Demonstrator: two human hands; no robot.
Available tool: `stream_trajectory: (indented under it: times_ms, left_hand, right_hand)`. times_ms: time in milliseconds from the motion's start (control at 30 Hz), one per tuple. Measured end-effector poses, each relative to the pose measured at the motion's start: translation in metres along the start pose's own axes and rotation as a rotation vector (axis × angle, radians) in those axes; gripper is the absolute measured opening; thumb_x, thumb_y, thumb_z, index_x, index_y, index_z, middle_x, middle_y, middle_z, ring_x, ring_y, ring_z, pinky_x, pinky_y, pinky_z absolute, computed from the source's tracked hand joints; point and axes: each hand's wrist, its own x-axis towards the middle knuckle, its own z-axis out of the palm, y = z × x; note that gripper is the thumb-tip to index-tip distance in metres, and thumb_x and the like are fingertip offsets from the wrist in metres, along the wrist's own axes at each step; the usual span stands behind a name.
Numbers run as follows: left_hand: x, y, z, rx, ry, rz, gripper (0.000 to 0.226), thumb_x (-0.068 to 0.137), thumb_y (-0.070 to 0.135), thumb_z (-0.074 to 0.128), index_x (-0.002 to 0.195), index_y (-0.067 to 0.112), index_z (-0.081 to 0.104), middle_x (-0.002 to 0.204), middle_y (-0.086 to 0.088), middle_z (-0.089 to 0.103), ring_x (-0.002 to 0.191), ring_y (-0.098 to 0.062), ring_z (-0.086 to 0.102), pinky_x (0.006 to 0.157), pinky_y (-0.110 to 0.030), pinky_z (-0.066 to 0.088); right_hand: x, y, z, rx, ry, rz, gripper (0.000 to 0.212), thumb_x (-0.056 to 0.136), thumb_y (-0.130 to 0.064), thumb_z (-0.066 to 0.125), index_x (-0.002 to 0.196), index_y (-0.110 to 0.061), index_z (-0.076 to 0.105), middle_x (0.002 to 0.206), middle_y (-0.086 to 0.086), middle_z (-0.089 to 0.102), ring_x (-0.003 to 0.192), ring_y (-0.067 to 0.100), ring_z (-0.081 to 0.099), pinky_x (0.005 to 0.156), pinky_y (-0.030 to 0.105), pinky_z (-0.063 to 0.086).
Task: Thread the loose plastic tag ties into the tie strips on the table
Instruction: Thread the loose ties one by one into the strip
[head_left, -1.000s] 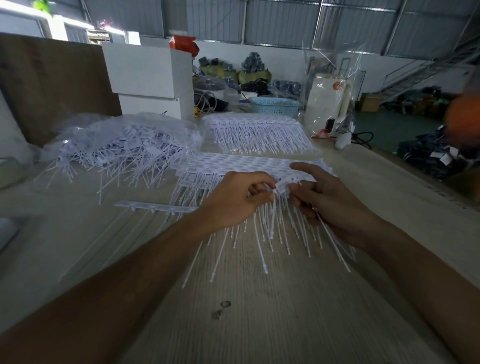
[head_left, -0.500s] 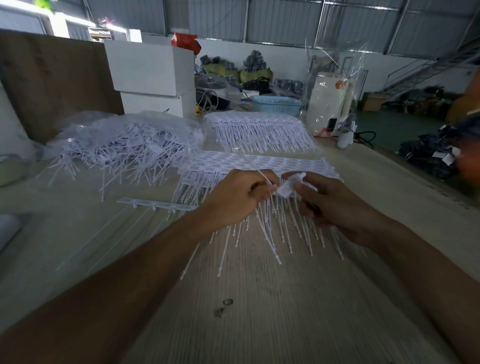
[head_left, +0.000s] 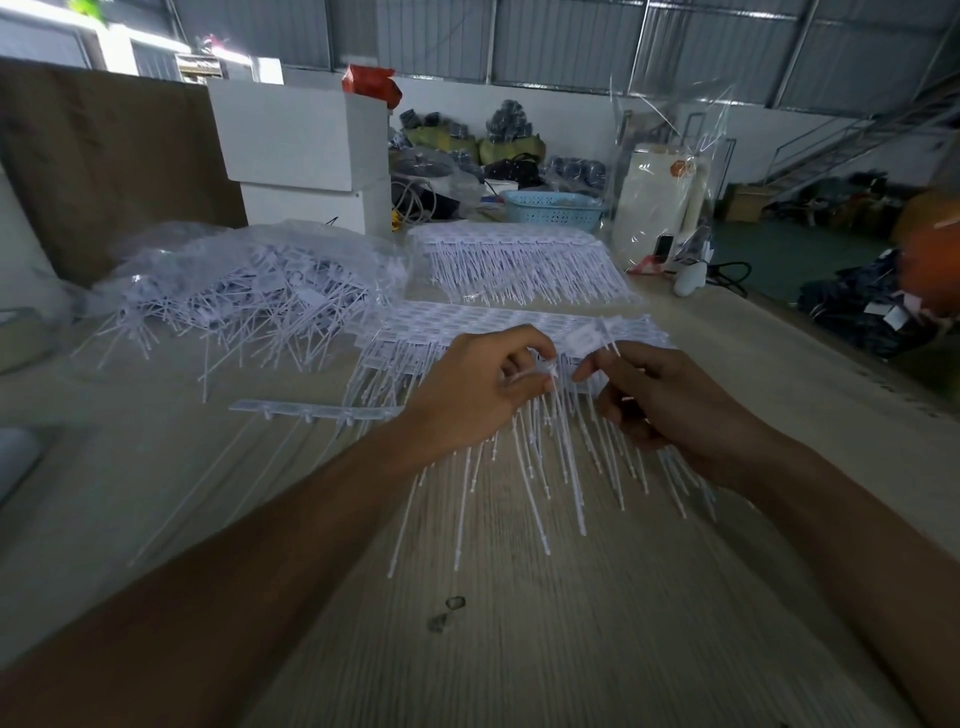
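A stack of white tie strips (head_left: 467, 322) lies mid-table, its thin tails fanning toward me. My left hand (head_left: 478, 389) pinches the strip's edge between thumb and forefinger at the front of the stack. My right hand (head_left: 654, 400) pinches a loose white tag tie (head_left: 587, 340), whose flat head is lifted just above the stack, a finger's width from my left fingertips. A heap of loose tag ties (head_left: 249, 301) sits in a clear plastic bag at the left. A single strip (head_left: 311, 410) with long tails lies left of my left wrist.
A second filled stack of strips (head_left: 519, 260) lies farther back. White boxes (head_left: 301, 150), a blue basket (head_left: 553, 208) and a bagged white container (head_left: 654, 202) stand at the table's far end. The table's right edge (head_left: 831, 353) drops to the floor.
My right hand lifted from the strip stack with a loose tag tie and raised its head up and to the right. My left hand stayed at the stack's front edge.
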Motion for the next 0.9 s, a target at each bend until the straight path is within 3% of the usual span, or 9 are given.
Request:
stream_trajectory:
  times_ms: [133,267,400,533,633,800,900]
  left_hand:
    - [-0.001,0.005,0.003,-0.039,0.009,0.028,0.027,0.076,0.015,0.085,0.098,0.013,0.068,0.077,0.012,0.066,0.076,-0.006,0.064,0.067,-0.012,0.046]
    - [-0.001,0.011,0.007,-0.052,0.013,0.072,0.03,0.074,0.017,0.087,0.089,0.011,0.062,0.078,0.006,0.066,0.074,-0.006,0.063,0.064,-0.016,0.047]
    - [-0.003,0.015,0.009,-0.075,-0.028,0.068,0.027,0.078,0.016,0.084,0.089,0.013,0.06,0.08,0.006,0.067,0.075,-0.007,0.064,0.066,-0.025,0.05]
    - [-0.002,0.009,-0.004,-0.103,-0.154,0.046,0.022,0.088,0.016,0.073,0.105,0.015,0.06,0.096,0.003,0.07,0.09,-0.011,0.066,0.078,-0.033,0.053]
    - [-0.001,0.002,-0.009,-0.034,-0.181,-0.001,0.031,0.087,0.016,0.074,0.115,0.019,0.06,0.1,0.005,0.069,0.091,-0.007,0.065,0.078,-0.032,0.054]
    - [-0.003,-0.001,-0.003,0.076,-0.134,0.005,0.026,0.084,0.026,0.078,0.106,0.02,0.066,0.082,0.009,0.069,0.074,-0.012,0.068,0.068,-0.044,0.056]
    - [-0.001,-0.001,-0.004,0.16,-0.069,0.051,0.018,0.086,0.026,0.073,0.102,0.02,0.07,0.083,0.007,0.071,0.077,-0.015,0.067,0.069,-0.043,0.056]
  right_hand:
    - [0.0,0.003,0.009,0.041,0.002,0.072,0.038,0.104,-0.039,0.047,0.101,-0.009,0.069,0.051,-0.006,0.035,0.046,0.009,0.026,0.046,0.025,0.02]
    - [-0.002,-0.001,0.017,0.185,-0.052,0.152,0.034,0.098,-0.037,0.059,0.072,-0.016,0.059,0.05,-0.007,0.03,0.044,0.007,0.024,0.039,0.021,0.02]
    - [-0.002,-0.003,0.018,0.227,-0.091,0.153,0.047,0.095,-0.035,0.064,0.05,-0.027,0.053,0.051,-0.007,0.03,0.043,0.006,0.024,0.038,0.019,0.021]
    - [0.002,-0.002,0.013,0.289,-0.01,0.169,0.032,0.097,-0.033,0.062,0.071,-0.014,0.067,0.054,-0.005,0.028,0.043,0.007,0.023,0.038,0.019,0.02]
    - [0.005,0.001,0.008,0.3,0.078,0.179,0.033,0.097,-0.034,0.062,0.079,-0.007,0.071,0.053,-0.005,0.027,0.043,0.007,0.023,0.037,0.019,0.021]
    - [0.004,0.004,0.012,0.328,0.051,0.175,0.032,0.095,-0.035,0.064,0.084,-0.005,0.072,0.051,-0.007,0.027,0.042,0.006,0.024,0.036,0.018,0.022]
    - [0.003,0.004,0.012,0.319,0.006,0.181,0.036,0.089,-0.04,0.067,0.087,-0.005,0.073,0.052,-0.007,0.027,0.043,0.007,0.022,0.037,0.019,0.02]
